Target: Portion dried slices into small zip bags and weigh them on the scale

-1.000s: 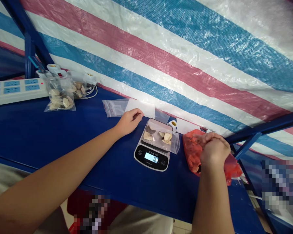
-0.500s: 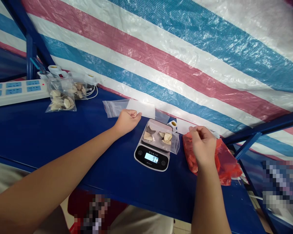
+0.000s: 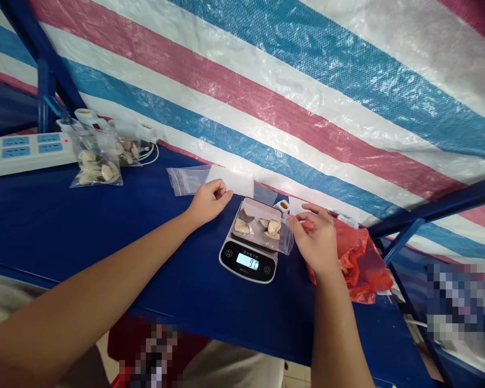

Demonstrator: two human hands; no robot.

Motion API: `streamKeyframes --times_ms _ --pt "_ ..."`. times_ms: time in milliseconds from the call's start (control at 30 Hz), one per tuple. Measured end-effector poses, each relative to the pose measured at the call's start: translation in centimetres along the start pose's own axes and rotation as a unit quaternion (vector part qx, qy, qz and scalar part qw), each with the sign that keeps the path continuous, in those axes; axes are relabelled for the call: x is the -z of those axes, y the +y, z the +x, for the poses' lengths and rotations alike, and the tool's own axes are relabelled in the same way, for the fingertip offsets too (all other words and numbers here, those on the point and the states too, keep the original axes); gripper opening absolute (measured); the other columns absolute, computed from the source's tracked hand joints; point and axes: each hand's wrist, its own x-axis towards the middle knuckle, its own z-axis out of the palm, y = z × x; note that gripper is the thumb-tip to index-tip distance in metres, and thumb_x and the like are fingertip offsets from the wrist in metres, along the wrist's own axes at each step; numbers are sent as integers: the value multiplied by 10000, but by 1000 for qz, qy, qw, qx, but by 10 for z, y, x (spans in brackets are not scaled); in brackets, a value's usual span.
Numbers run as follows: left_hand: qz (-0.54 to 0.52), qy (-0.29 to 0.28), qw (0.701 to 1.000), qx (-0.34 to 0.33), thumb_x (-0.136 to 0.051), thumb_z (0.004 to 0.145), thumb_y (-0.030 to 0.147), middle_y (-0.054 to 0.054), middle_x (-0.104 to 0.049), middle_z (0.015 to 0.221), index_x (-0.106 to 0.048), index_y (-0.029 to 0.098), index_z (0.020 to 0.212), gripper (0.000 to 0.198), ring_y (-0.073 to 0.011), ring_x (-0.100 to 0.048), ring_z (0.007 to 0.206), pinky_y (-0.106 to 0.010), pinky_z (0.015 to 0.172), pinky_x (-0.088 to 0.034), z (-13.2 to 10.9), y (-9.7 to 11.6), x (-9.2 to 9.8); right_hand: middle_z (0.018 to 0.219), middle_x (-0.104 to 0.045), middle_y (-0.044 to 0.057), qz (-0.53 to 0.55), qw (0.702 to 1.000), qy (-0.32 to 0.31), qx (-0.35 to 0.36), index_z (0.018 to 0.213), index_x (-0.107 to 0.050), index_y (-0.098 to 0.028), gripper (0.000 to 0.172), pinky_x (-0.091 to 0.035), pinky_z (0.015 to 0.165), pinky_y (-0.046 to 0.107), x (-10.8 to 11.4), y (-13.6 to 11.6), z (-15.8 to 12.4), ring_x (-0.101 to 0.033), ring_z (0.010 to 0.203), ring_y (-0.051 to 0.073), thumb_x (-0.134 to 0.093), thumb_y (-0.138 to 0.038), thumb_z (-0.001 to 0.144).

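Observation:
A digital kitchen scale (image 3: 247,275) stands on the blue table, its lit display reading about 91, the decimal point unclear. Lying flat across its platform is a clear zip bag (image 3: 285,243) with several pale dried slices (image 3: 273,228) inside. To the left of the scale, my left hand (image 3: 208,202) is curled into a loose fist, with nothing seen in it. My right hand (image 3: 316,237) is at the bag's right end, fingers apart and partly bent; whether it touches the bag is unclear. Beneath and behind it lies a red plastic bag (image 3: 358,264).
White paper (image 3: 236,180) and flat clear bags (image 3: 189,180) lie behind the scale, near a small white roll (image 3: 283,206). At the left are filled zip bags (image 3: 99,170) and a power strip (image 3: 32,153). A striped tarp (image 3: 226,97) hangs behind the table.
My right hand has moved left from over the red bag to the edge of the zip bag, and its fingers have spread. My left hand stays beside the scale.

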Motion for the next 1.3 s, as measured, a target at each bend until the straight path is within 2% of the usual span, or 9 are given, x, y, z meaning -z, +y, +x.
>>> streamKeyframes --times_ms 133,367,700,933,1100,1200,1267,1300 --pt "-3 -1 1000 3 -628 825 362 63 -384 582 -383 220 665 325 -90 -340 544 -273 560 -323 1 -2 -1 1263 -658 144 -27 999 -36 3 700 -715 -229 305 -389 1108 549 -4 -3 -3 -545 1274 349 -674 -478 870" --pt "3 -4 1000 5 -633 811 339 61 -388 572 -386 217 651 318 -91 -345 540 -274 556 -317 1 -1 0 1279 -653 177 -56 997 -54 9 680 -696 -220 284 -353 1146 557 -11 -6 -6 -524 1313 365 -662 -441 855" --pt "12 -4 1000 13 -641 810 349 61 -389 561 -394 213 641 329 -90 -351 538 -277 560 -313 2 0 0 1209 -715 100 -54 997 -46 -31 611 -656 -234 161 -379 1129 514 -23 -12 -8 -583 1222 324 -690 -245 768" --pt "17 -3 1000 14 -647 803 349 61 -386 562 -400 213 639 326 -90 -346 538 -278 559 -307 3 -2 0 1215 -720 97 -44 996 -72 -36 632 -702 -236 171 -367 1135 539 -21 -12 -10 -585 1226 330 -721 -299 791" --pt "9 1 1000 16 -648 801 346 62 -379 561 -405 211 639 322 -89 -342 540 -277 561 -305 3 -2 -1 1243 -717 102 -20 996 -84 -30 649 -744 -237 118 -383 1124 549 -22 -14 -9 -583 1249 336 -717 -255 762" --pt "7 3 1000 19 -642 805 345 62 -377 559 -399 213 639 322 -90 -340 537 -277 559 -305 3 -2 -1 1218 -727 106 30 996 -75 -32 644 -744 -234 148 -422 1100 529 -15 -14 -1 -629 1198 316 -700 -286 776" --pt "6 5 1000 22 -640 807 343 62 -375 560 -390 214 638 328 -90 -338 537 -277 560 -307 3 -3 -1 1207 -730 99 81 995 -48 -26 667 -754 -233 182 -453 1083 498 0 -12 2 -659 1169 292 -679 -318 810" --pt "5 7 1000 23 -638 809 343 61 -374 563 -386 215 638 330 -90 -340 539 -276 561 -309 4 -4 0 1197 -734 93 102 994 -16 -27 681 -758 -234 191 -462 1080 484 11 -10 0 -669 1167 283 -675 -330 824"
